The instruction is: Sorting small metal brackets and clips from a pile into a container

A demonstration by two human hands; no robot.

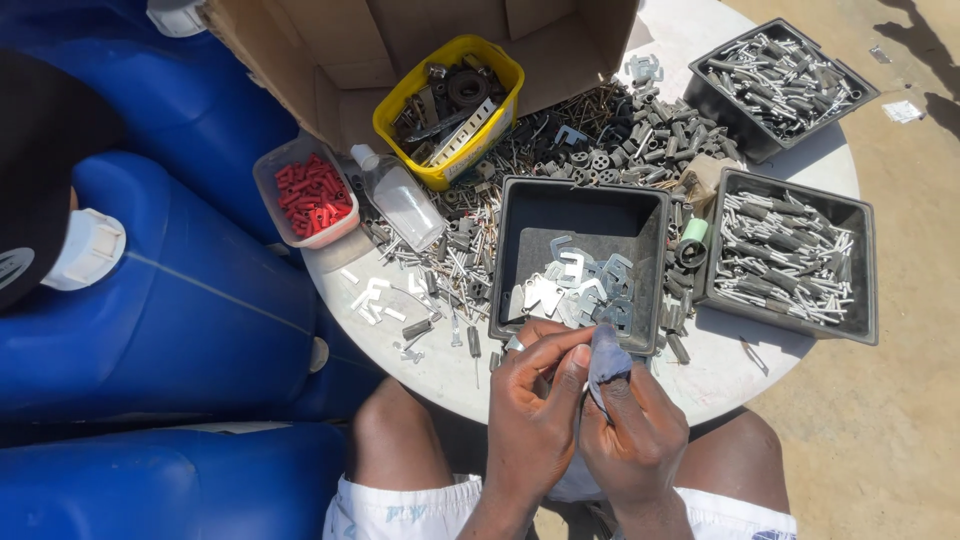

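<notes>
A round white counter [740,360] is seen, bearing a black plastic tray of flat grey metal brackets [580,262] at its near edge. Just below this tray, a small crumpled blue-grey piece [606,358] is pinched between both hands. The left hand [535,415] and right hand [640,435] are closed on it, fingers [572,368] touching.

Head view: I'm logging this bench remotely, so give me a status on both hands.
Left hand and right hand together pinching a small bluish-grey piece. Black tray of flat metal brackets just ahead. Loose hardware strewn around.
</notes>
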